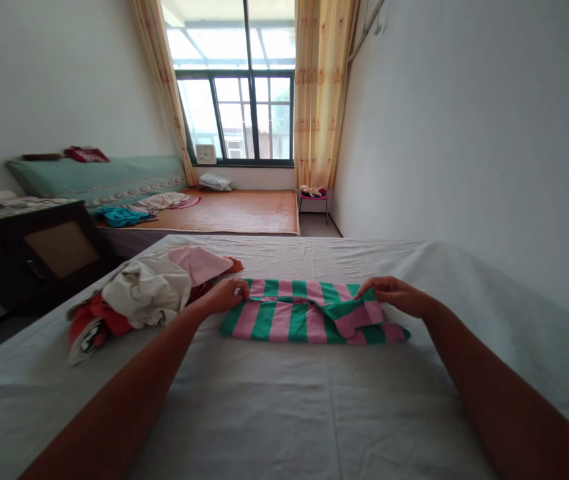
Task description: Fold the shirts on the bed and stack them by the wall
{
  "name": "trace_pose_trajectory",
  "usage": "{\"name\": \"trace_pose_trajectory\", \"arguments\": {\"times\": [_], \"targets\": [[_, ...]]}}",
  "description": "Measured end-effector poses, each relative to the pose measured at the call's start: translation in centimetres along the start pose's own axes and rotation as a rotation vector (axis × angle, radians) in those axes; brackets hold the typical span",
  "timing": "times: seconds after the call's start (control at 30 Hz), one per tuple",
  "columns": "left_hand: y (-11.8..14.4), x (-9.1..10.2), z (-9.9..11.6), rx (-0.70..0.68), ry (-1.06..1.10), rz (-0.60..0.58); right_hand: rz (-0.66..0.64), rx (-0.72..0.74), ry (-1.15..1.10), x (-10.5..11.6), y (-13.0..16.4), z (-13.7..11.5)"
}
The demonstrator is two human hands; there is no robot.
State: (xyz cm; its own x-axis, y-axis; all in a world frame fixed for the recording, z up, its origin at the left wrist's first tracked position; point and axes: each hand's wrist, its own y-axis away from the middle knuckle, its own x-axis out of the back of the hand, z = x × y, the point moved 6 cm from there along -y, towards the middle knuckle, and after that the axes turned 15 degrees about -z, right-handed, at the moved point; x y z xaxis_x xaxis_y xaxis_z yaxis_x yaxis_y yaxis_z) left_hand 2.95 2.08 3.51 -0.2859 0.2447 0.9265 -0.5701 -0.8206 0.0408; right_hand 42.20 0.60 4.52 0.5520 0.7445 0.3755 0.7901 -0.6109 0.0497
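The green-and-pink striped garment (309, 320) lies partly folded on the white sheet of the bed (314, 413), about midway across it and just in front of both outstretched arms. The left hand (227, 295) pinches the garment's left end, its fingers (238, 291) closed on the cloth edge. The right hand (394, 295) rests over the right end, where a flap has been turned in; its fingers seem to press or grip that fold, though from this angle I cannot tell whether they are closed on it or only lying flat.

To fold it well, both ends should be held level and drawn gently apart so the stripes line up and the rumpled flap on the right smooths out before any crease is pressed.

Just left of the left hand sits a heap of unfolded clothes (144, 293), white, pink and red, close enough to catch the garment's edge. Beyond the bed are a second bed with a woven mat (234, 210) and a curtained window (237, 80).
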Motion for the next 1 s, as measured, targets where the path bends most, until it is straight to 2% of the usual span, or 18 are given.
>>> {"name": "trace_pose_trajectory", "arguments": {"times": [0.07,0.13,0.2,0.27,0.4,0.47,0.53,0.63,0.7,0.77,0.87,1.0], "targets": [[0.4,-0.8,-0.5,0.023,0.007,-0.001,-0.039,-0.053,0.018,-0.7,0.2,1.0],[0.7,-0.8,-0.5,0.064,0.009,0.062,-0.054,-0.055,0.034,-0.9,0.3,1.2],[0.6,-0.4,0.7,0.076,-0.011,0.13,-0.084,-0.023,0.052,-1.0,0.3,0.8],[-0.3,-0.3,3.6,-0.002,-0.024,0.13,-0.137,-0.009,0.082,-1.1,0.5,0.1],[-3.0,-2.5,12.5,-0.307,0.009,-0.025,-0.176,0.001,0.162,-1.6,0.4,-0.7],[-4.4,-4.4,16.1,-0.396,-0.014,-0.064,-0.081,0.001,0.129,-1.6,-0.1,-0.5],[-5.8,-6.2,18.0,-0.377,-0.044,-0.057,0.069,-0.019,0.049,-1.4,-0.6,0.4],[-8.0,-7.5,17.7,-0.231,0.03,0.042,0.283,-0.088,-0.107,-1.0,-1.3,2.4],[-9.2,-7.5,16.1,-0.111,0.166,0.118,0.379,-0.161,-0.226,-1.0,-1.5,3.7],[-9.9,-7.3,14.5,-0.033,0.299,0.169,0.421,-0.203,-0.3,-1.1,-1.5,4.4],[-10.2,-7.2,13.4,-0.036,0.413,0.214,0.408,-0.192,-0.338,-1.4,-1.5,4.4],[-10.1,-7.7,13.6,-0.079,0.549,0.225,0.275,-0.063,-0.287,-1.8,-2.0,3.0]]}}
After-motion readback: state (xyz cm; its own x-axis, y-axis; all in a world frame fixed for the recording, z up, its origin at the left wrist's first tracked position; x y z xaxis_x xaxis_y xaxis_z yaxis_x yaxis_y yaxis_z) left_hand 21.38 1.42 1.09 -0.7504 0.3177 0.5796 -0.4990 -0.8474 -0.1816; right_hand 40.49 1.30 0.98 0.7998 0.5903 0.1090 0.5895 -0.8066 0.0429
